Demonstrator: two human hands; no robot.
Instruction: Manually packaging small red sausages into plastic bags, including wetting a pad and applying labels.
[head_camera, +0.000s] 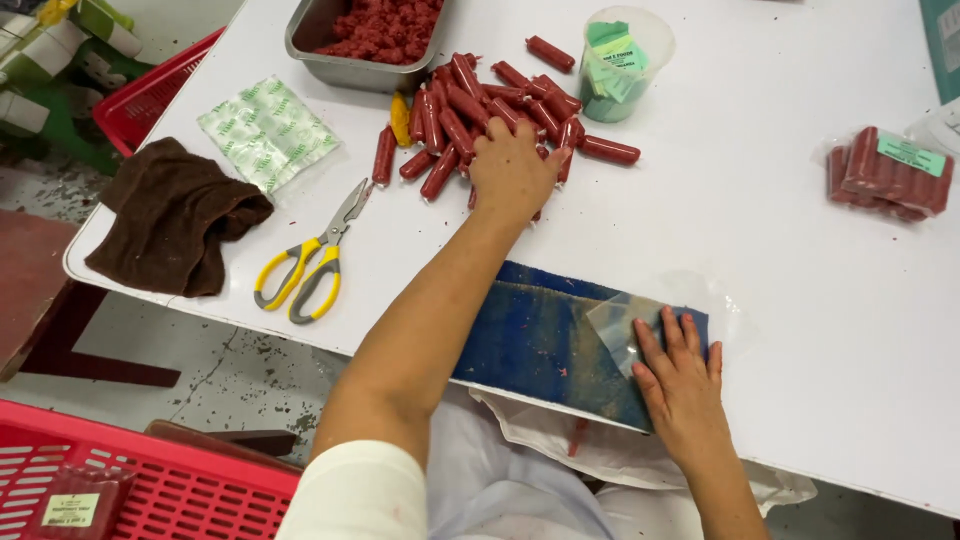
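1. The left hand (512, 172) reaches across the table (780, 250) and rests palm down on the pile of red sausages (470, 105), fingers curled over a few; whether it grips any, I cannot tell.
2. The right hand (682, 385) lies flat, fingers spread, pressing a clear bag (620, 322) onto the blue mat (540, 340) at the near table edge.
3. The sausages lie loose in a heap at the far middle of the table, just in front of a metal tray (330, 55) of red mince.
4. A clear cup (625, 60) with green labels stands just right of the heap.
5. Yellow-handled scissors (310, 265) lie left of the left forearm, beside a green-printed packet (265, 130) and a brown cloth (175, 215).
6. A packed bag of sausages (890, 172) with a green label lies at the far right.
7. Red crates (150, 480) stand on the floor to the left.
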